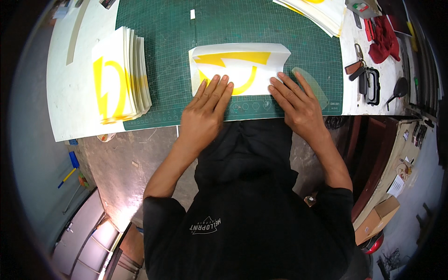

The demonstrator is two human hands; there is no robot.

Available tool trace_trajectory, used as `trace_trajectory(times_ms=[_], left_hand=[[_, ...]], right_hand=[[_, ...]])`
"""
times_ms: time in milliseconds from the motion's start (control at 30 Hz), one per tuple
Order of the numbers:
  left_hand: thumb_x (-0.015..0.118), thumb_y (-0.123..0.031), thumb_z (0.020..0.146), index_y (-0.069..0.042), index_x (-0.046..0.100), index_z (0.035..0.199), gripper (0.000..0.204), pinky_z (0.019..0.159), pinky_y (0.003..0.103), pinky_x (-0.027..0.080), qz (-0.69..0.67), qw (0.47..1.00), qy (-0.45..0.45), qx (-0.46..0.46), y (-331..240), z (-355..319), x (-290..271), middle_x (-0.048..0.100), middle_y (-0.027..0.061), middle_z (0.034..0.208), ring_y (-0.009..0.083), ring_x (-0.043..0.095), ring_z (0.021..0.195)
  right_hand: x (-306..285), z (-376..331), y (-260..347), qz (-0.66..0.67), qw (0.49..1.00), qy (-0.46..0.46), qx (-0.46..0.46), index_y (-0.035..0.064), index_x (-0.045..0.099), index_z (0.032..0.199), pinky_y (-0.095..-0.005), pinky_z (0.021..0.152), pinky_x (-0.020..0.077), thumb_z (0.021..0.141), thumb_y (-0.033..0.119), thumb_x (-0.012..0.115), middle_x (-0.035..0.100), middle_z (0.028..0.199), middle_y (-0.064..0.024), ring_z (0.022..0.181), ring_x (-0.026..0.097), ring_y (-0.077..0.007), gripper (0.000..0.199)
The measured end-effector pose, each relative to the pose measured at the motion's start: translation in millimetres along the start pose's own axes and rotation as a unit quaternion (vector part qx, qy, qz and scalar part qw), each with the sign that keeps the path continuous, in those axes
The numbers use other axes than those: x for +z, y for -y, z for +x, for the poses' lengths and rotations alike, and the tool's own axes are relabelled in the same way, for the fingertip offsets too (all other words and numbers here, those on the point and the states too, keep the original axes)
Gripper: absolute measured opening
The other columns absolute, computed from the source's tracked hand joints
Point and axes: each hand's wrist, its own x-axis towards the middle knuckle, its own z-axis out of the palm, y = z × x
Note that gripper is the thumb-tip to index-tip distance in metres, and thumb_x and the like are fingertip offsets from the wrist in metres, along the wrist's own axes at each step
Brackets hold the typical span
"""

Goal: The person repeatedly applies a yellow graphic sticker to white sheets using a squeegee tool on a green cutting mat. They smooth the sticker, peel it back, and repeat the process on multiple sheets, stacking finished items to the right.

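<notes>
A white paper sheet with yellow printed shapes (242, 72) lies on a green cutting mat (163, 60). Its far edge stands folded up a little. My left hand (205, 105) rests flat on the near left part of the sheet, fingers stretched out. At the sheet's near right corner my right hand (298, 102) lies with its fingers extended, the outer ones reaching past the paper. Right beside those fingers is a translucent curved plastic piece (311, 86), partly covered by the hand. Neither hand grips anything.
At the left stands a stack of folded white papers with yellow print (119, 79). More such sheets (317, 16) lie at the far right of the mat. Keys with a carabiner (372, 86), a red cloth (386, 39) and a round black object (400, 87) are on the white tabletop's right side.
</notes>
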Motion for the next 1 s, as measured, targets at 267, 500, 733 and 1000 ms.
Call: trace_trajectory(times_ms=[267,500,733,1000], left_hand=[[0.07,-0.025,0.1,-0.006,0.053,0.155,0.061,0.125,0.052,0.036,-0.028,0.999,0.039,-0.001,0,-7,-2,0.051,0.0159,0.161,0.0341,0.044,0.153],[0.067,-0.034,0.102,-0.005,0.053,0.155,0.062,0.126,0.051,0.035,-0.019,0.999,0.041,0.001,1,-10,0,0.05,0.0151,0.163,0.0332,0.044,0.153],[0.066,-0.039,0.101,-0.008,0.047,0.16,0.069,0.127,0.056,0.03,-0.002,0.998,0.054,-0.011,3,-17,2,0.045,0.0141,0.166,0.0341,0.038,0.157],[0.069,-0.042,0.1,-0.007,0.058,0.151,0.063,0.125,0.057,0.033,-0.002,0.999,0.018,-0.039,3,-19,-7,0.051,0.0116,0.162,0.0323,0.045,0.153]], right_hand=[[-4,-9,1,0.058,0.997,0.045,0.028,0.004,0.064,0.144,-0.0617,0.13,0.024,0.087,0.017,0.068,0.054,0.16,-0.0096,0.153,0.044,-0.031,0.059],[4,-13,0,0.042,0.998,0.025,0.038,0.0078,0.065,0.144,-0.0625,0.13,0.0241,0.098,0.02,0.063,0.055,0.159,-0.0059,0.153,0.043,-0.032,0.048],[6,-14,-1,0.009,0.999,0.01,0.045,0.0135,0.07,0.139,-0.07,0.128,0.0211,0.099,0.026,0.068,0.058,0.157,-0.0005,0.154,0.042,-0.0307,0.042],[8,-7,13,0.003,0.996,-0.039,0.084,0.012,0.076,0.127,-0.0734,0.125,0.0205,0.096,0.02,0.074,0.065,0.148,-0.0007,0.15,0.047,-0.0311,0.032]])
